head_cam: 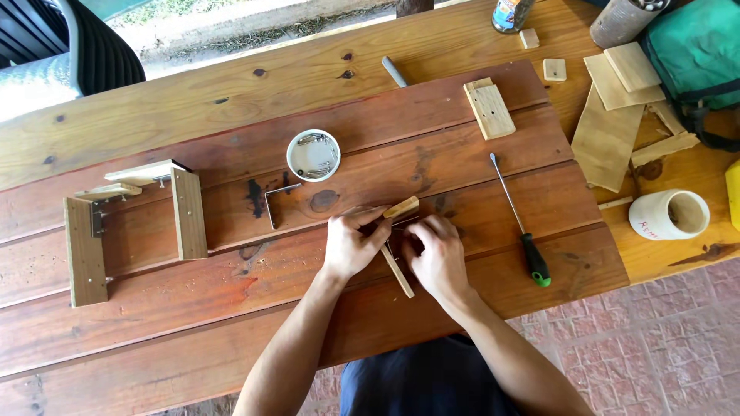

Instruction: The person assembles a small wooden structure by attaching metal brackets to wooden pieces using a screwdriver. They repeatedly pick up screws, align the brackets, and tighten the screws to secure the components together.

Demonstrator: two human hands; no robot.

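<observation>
Wooden strips (399,239) meet between both hands: left hand (351,245) grasping the upper piece, right hand (435,254) gripping the longer, toward-body strip.

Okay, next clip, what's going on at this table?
A person seated at a wooden table has both hands on small wood strips. The left hand and right hand meet over the pieces, pinching them together. A screwdriver with a green and black handle lies to the right, untouched. A round white dish of screws and a metal angle bracket sit just beyond the hands. A partly built wooden frame rests at left.
</observation>
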